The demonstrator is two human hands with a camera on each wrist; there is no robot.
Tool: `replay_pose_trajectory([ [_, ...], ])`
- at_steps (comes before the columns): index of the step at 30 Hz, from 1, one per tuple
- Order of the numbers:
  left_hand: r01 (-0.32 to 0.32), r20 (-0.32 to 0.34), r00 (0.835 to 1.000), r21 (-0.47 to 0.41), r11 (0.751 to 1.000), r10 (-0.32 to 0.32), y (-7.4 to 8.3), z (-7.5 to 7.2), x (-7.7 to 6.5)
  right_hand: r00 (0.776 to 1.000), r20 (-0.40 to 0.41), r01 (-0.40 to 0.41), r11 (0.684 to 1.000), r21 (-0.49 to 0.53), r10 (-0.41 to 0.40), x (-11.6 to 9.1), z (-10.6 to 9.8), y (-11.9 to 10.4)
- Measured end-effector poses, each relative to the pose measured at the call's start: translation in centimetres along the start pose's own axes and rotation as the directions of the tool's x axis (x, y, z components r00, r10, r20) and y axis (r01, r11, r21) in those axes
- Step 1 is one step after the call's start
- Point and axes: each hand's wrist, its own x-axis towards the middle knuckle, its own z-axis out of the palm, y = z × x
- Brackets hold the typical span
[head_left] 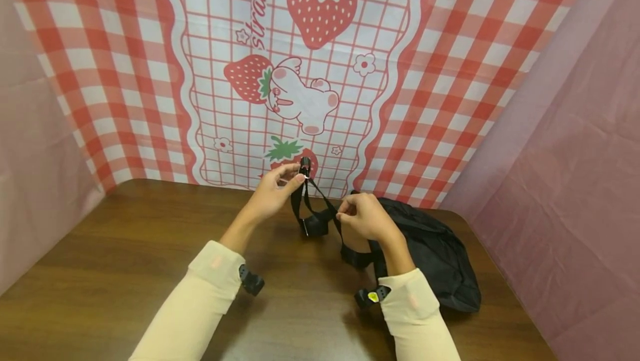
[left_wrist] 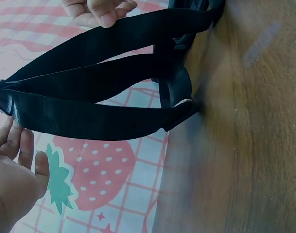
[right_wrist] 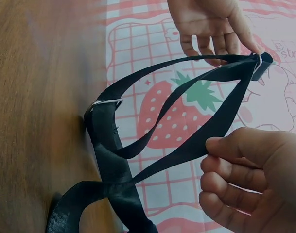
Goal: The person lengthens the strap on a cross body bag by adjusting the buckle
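Note:
A black webbing strap (right_wrist: 179, 158) hangs in loops between the two hands, above the table. My left hand (head_left: 270, 194) pinches its upper end, at a metal-edged adjuster (right_wrist: 259, 63) where the strap bands come together. Lower down, the thumb and forefinger of my right hand (right_wrist: 264, 174) pinch one band of the strap. A second metal adjuster (right_wrist: 108, 102) sits at the bottom of a loop, close to the tabletop. The strap runs toward a black fabric bag (head_left: 435, 255), which lies on the table partly behind my right hand and forearm.
The brown wooden table (head_left: 125, 272) extends left and in front of the hands. Behind it hangs a red-and-white checked cloth (head_left: 465, 61) with strawberry prints. Pink fabric (head_left: 565, 183) covers the sides. Each wrist bears a small black camera (head_left: 251, 280).

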Motion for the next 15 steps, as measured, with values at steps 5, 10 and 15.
replay_pose_trajectory([
  [5, -0.016, -0.032, 0.999, -0.021, 1.000, 0.015, -0.31, -0.44, -0.01, 1.000, 0.010, -0.010, 1.000, -0.002, 0.010, -0.11, -0.04, 0.05],
  [10, -0.017, -0.050, 0.999, -0.021, 1.000, 0.015, -0.35, -0.75, 0.02, 0.999, 0.025, -0.024, 0.999, -0.024, 0.024, -0.15, -0.21, 0.27],
  [15, -0.035, -0.058, 0.998, -0.024, 0.999, 0.034, -0.38, -0.90, 0.05, 0.997, 0.026, -0.073, 0.996, -0.054, 0.075, -0.48, -0.46, 0.53],
])
